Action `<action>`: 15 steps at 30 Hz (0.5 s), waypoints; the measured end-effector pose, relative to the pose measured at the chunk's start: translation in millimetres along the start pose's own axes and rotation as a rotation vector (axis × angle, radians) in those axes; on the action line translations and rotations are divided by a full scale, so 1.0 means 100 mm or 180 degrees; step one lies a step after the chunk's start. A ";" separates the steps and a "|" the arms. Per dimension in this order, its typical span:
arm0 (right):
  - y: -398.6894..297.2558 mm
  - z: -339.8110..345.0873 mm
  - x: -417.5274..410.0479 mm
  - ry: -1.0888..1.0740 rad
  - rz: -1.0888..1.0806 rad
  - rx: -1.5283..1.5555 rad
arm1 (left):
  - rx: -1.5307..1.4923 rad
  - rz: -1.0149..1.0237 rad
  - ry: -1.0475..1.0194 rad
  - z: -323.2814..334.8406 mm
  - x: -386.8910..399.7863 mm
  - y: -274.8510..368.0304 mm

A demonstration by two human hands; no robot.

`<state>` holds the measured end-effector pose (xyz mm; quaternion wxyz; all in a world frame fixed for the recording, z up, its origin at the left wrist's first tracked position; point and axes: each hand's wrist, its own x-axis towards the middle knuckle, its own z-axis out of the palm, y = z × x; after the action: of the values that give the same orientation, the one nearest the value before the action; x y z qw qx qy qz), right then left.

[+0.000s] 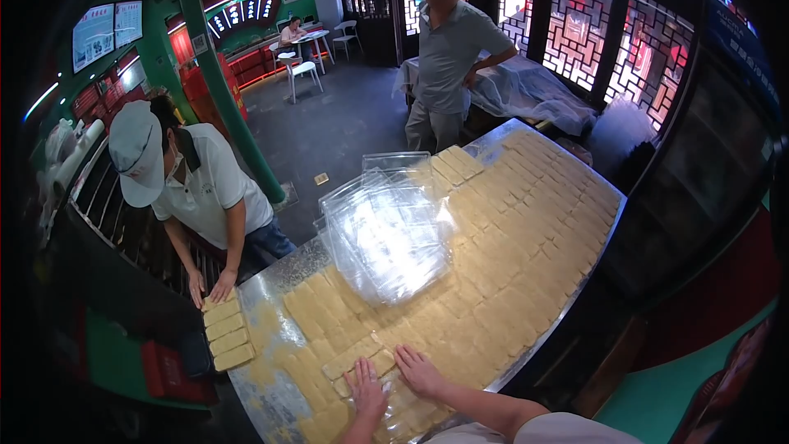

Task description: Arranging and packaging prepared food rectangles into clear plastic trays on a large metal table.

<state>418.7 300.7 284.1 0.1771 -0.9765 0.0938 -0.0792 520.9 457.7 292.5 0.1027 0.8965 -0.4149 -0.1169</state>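
Observation:
My left hand (368, 387) lies with fingers extended on a yellow pastry slab (354, 361) near the table's front. My right hand (420, 371) is just to its right, its fingertips touching the right end of the same slab. Neither hand lifts anything. Under and beside my wrists, shiny clear plastic (407, 412) shows over yellow pieces; its outline is partly hidden by my arms. Flat rectangular yellow slabs (511, 246) cover much of the metal table (271, 287) in close rows. Beyond my hands, a loose stack of clear plastic trays (388, 234) rests on the slabs.
At the table's left corner, a capped co-worker (209, 179) presses both hands on a tray of slabs (228, 333). Another person (447, 43) stands at the far side. A green post (216, 80) rises behind the co-worker. A dark cabinet (690, 197) stands right.

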 end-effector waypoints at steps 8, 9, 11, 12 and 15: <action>0.01 -0.04 0.01 -0.0124 -0.0136 -0.0271 | 0.0153 -0.0012 0.0056 0.04 0.07 0.06; 0.01 -0.03 0.01 -0.0124 -0.0143 -0.0266 | 0.0157 -0.0019 0.0057 0.06 0.07 0.08; 0.00 -0.01 0.00 -0.0075 -0.0189 -0.0352 | 0.0223 -0.0022 0.0103 0.10 0.07 0.09; 0.00 -0.02 -0.01 -0.0075 -0.0192 -0.0359 | 0.0218 -0.0022 0.0108 0.10 0.07 0.09; -0.02 -0.07 0.01 -0.0184 -0.0210 -0.0351 | 0.0245 -0.0017 0.0153 0.10 0.05 0.10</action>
<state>418.6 300.0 291.2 0.1229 -0.9892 0.0606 -0.0515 513.9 446.4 285.4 0.0778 0.9034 -0.4141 -0.0796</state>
